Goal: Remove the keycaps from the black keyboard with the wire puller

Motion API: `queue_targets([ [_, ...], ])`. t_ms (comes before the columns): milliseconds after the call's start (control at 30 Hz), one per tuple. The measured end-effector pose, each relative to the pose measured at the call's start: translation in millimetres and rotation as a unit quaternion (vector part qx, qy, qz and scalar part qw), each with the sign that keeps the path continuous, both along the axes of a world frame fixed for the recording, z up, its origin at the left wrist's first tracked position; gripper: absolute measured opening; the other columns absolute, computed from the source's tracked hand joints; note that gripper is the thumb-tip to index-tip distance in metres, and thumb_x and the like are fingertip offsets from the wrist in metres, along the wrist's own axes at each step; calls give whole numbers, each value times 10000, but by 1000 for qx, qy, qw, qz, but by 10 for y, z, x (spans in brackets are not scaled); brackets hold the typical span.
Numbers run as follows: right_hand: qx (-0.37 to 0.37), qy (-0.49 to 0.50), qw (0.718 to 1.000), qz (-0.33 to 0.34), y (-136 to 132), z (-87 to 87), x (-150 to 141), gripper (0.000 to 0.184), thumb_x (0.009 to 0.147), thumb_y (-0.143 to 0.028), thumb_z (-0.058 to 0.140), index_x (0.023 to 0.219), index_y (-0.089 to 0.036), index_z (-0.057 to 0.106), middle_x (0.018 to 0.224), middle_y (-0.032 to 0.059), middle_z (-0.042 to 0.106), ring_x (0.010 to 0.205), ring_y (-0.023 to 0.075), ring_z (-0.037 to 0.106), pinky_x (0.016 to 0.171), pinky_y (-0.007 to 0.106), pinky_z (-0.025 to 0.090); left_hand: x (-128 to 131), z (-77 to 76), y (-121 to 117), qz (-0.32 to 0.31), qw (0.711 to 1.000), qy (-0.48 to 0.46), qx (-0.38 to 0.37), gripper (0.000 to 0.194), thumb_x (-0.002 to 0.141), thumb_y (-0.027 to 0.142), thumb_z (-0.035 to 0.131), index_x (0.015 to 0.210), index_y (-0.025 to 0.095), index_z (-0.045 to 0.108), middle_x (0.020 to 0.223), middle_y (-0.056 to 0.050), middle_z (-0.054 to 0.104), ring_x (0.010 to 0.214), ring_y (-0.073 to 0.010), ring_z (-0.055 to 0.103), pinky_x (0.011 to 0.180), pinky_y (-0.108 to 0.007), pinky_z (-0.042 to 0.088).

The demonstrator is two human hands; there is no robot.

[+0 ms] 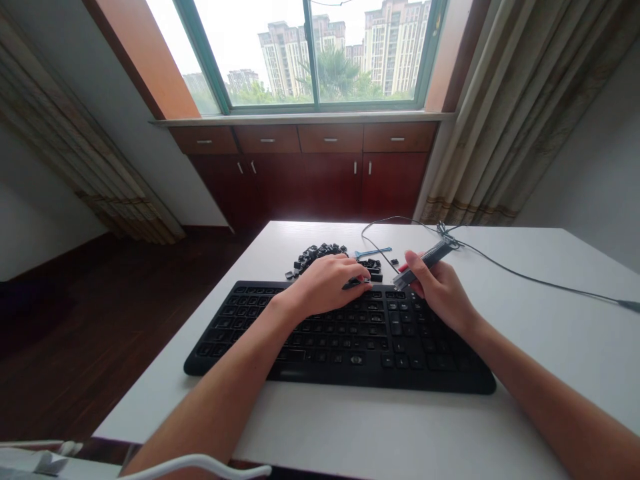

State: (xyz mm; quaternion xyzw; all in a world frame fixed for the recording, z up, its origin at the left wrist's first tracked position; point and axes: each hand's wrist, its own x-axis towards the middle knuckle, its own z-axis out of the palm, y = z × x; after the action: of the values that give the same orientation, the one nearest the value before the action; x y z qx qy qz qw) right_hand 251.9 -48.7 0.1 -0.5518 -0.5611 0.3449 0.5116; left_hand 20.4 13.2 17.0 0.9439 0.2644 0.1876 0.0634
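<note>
A black keyboard (340,340) lies on the white table (550,320) in front of me. My left hand (327,283) rests over its upper middle rows and pinches a small black keycap (356,283) between the fingertips. My right hand (437,287) hovers above the keyboard's upper right and holds a long grey tool (424,263) with a red mark at its near end, pointing toward the left hand. A pile of loose black keycaps (320,257) sits just behind the keyboard.
A thin blue tool (373,253) lies behind the keycap pile. A black cable (525,277) runs from the table's back middle off to the right edge. Beyond the table stand dark wooden cabinets (310,173) under a window, with curtains on both sides.
</note>
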Motion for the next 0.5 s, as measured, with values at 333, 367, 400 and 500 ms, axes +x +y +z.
queue_targets([
  [333, 21, 39, 999, -7, 37, -53, 29, 390, 913, -572, 632, 840, -189, 629, 623, -18, 548, 520, 128, 478, 468, 248, 363, 212, -38, -221, -54, 998, 6, 22, 302, 1035, 404, 538, 1181, 187, 687, 1095, -78, 721, 1023, -234, 666, 958, -381, 529],
  [367, 24, 44, 999, -6, 42, -60, 30, 380, 912, -565, 637, 842, -192, 620, 631, -19, 547, 526, 127, 478, 472, 247, 364, 219, -40, -231, -56, 998, 9, 21, 299, 1036, 395, 535, 1189, 185, 684, 1106, -80, 717, 1029, -235, 664, 960, -381, 530],
  [400, 25, 46, 999, -5, 46, -67, 30, 378, 914, -564, 637, 842, -193, 615, 637, -19, 546, 532, 128, 479, 476, 248, 364, 223, -42, -238, -57, 998, 9, 18, 289, 1036, 380, 534, 1192, 187, 682, 1114, -80, 714, 1035, -235, 662, 964, -381, 531],
  [500, 26, 36, 999, -8, 48, -78, 29, 402, 920, -585, 622, 839, -191, 616, 620, -22, 524, 530, 130, 465, 481, 255, 354, 232, -49, -249, -43, 999, -10, -5, 245, 1029, 328, 538, 1179, 201, 685, 1100, -68, 718, 1037, -230, 663, 962, -373, 538],
])
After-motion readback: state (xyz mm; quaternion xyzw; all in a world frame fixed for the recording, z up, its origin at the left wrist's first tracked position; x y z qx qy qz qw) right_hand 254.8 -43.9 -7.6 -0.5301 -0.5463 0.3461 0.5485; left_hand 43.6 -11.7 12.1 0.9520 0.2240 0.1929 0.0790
